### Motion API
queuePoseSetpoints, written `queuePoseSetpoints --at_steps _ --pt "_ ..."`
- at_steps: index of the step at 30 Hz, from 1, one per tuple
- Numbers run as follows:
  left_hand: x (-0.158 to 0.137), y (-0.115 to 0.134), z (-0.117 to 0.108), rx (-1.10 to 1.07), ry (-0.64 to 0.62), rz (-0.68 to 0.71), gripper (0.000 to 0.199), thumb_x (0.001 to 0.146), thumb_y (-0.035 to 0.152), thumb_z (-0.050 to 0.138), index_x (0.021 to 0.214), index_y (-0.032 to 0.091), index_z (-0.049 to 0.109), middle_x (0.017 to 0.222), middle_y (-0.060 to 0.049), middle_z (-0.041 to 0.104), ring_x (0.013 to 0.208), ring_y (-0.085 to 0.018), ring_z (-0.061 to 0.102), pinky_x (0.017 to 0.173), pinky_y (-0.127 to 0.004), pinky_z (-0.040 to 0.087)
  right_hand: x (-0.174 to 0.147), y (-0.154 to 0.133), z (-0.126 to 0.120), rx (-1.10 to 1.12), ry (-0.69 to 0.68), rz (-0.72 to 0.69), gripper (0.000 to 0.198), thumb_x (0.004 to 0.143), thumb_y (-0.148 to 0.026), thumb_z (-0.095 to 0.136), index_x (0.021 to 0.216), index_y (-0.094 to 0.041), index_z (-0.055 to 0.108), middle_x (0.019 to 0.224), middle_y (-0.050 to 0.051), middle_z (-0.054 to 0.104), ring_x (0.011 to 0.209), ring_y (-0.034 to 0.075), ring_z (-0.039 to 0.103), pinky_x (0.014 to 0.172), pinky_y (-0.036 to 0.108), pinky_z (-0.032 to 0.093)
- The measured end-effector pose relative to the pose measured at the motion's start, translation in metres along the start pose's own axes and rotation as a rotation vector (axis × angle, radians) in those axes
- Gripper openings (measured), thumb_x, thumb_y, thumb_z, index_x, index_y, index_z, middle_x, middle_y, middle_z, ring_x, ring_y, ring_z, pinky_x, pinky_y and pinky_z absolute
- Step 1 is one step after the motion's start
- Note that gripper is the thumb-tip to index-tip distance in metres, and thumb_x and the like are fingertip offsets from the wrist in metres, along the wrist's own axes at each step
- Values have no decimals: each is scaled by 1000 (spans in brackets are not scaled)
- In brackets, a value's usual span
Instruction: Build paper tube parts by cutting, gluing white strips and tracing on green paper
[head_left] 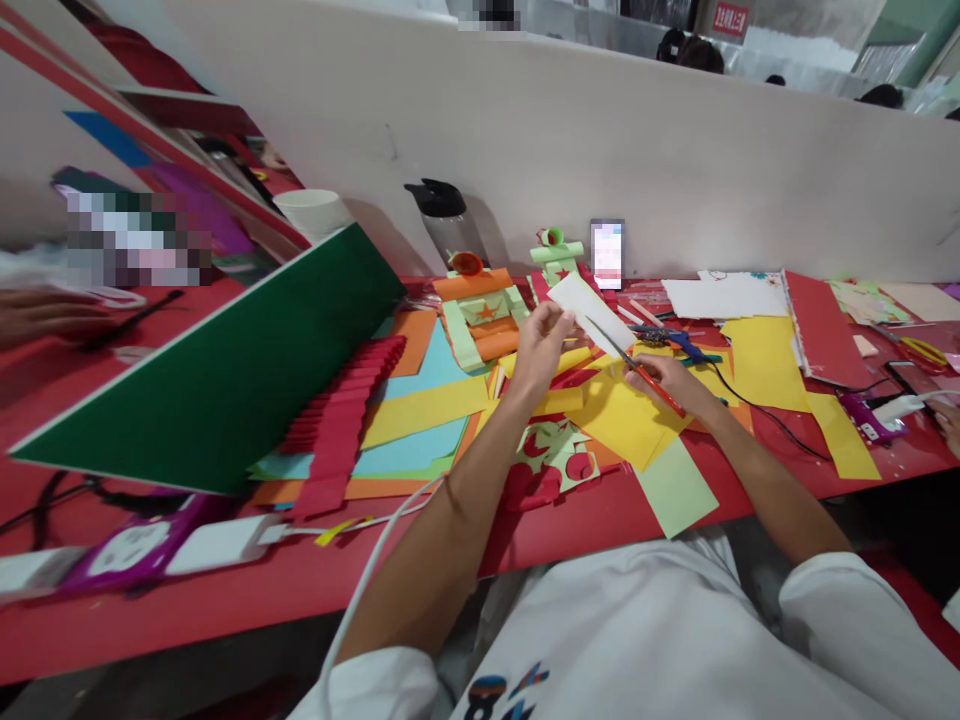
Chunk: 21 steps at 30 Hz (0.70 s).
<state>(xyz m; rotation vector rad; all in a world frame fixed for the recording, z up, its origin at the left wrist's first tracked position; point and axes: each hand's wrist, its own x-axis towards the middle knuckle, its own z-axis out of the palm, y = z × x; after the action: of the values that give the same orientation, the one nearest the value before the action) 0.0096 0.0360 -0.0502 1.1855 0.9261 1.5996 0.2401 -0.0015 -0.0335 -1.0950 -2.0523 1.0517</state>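
Observation:
My left hand [545,345] pinches a white paper strip [589,305] by its lower left edge, above the crowded table. My right hand [673,385] is closed around red-handled scissors [664,393], whose slim blades lie against the strip. How far the blades are parted is hard to make out. Below both hands are yellow paper sheets [637,410] and a cut-out sheet with red scraps [562,455]. A blue glue gun [686,345] lies just beyond my right hand. Behind my left hand stands an orange and green paper model with stars [484,315].
A green board [225,360] leans at left beside pleated red paper [341,420]. A bottle [446,215], paper figure [556,262] and phone [607,253] stand by the white partition [525,130]. A white cable [367,580] crosses my left arm. Other people's hands show at both sides.

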Motion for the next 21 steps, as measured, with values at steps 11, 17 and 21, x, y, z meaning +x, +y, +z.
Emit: queuePoseSetpoints --at_steps 11,17,21 --pt "-2 -1 -1 67 -33 81 47 81 57 82 79 21 52 70 3 59 69 -12 68 73 -28 66 1 15 9 72 8 74 47 88 -60 71 102 -27 41 64 -11 46 52 11 35 53 23 27" --pt "-1 3 -1 84 -24 105 46 81 57 81 80 21 52 71 2 60 70 -13 68 72 -28 66 0 10 12 80 11 55 47 89 -55 70 109 -27 37 68 -10 48 53 11 37 55 24 29" --pt "1 5 -2 59 7 97 47 80 56 82 79 22 51 70 4 55 70 -12 67 72 -27 66 -1 11 11 127 25 -18 51 91 -50 70 120 -29 34 74 -10 47 58 11 41 60 24 37"
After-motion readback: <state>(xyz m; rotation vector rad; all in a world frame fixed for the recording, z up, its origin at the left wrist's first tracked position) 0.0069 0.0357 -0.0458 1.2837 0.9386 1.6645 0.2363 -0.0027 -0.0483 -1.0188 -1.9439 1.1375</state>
